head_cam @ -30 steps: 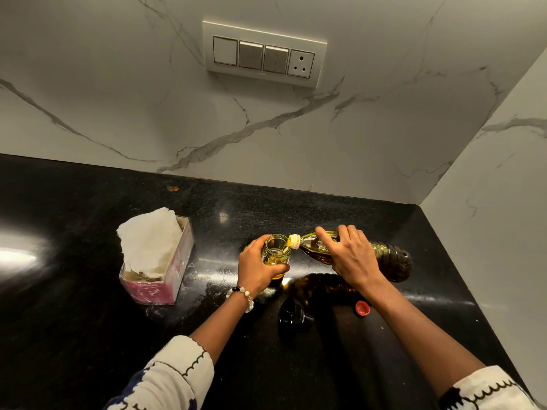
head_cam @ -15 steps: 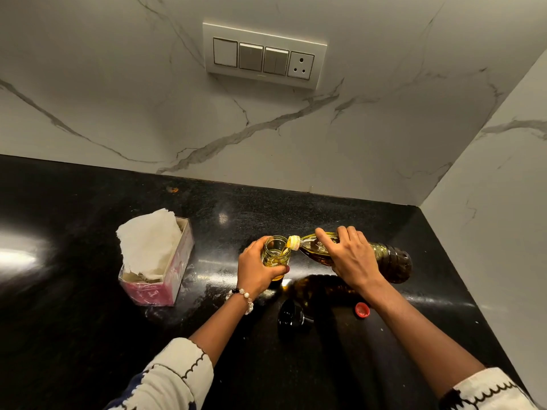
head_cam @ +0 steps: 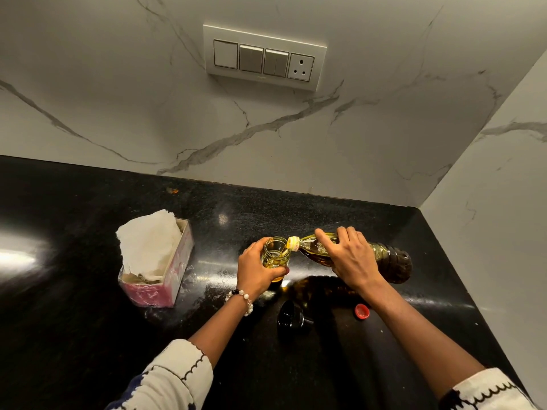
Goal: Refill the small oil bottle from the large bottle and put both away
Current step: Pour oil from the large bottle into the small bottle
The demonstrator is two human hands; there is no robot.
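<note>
- Your left hand [head_cam: 257, 269] has its grip wrapped round the small oil bottle [head_cam: 276, 255], an open-mouthed glass jar standing on the black tabletop [head_cam: 74, 335] with yellow oil inside.
- Your right hand [head_cam: 350, 260] has its grip clamped over the large bottle [head_cam: 390, 260], which lies tipped nearly flat, its base pointing right.
- The large bottle's yellow neck [head_cam: 293, 243] sits at the rim of the small oil bottle, and oil runs from it into the jar.
- A red cap [head_cam: 362, 311] lies on the tabletop just beside your right forearm, apart from both bottles.
- A black funnel-like piece [head_cam: 291, 318] rests on the tabletop between your two forearms, nearer you than the bottles.
- A pink tissue box [head_cam: 157, 279] with white paper sticking up stands well to the left of the small oil bottle.
- A beaded bracelet [head_cam: 244, 300] circles your left wrist.
- A switch plate [head_cam: 263, 56] is set in the marble wall behind the tabletop.
</note>
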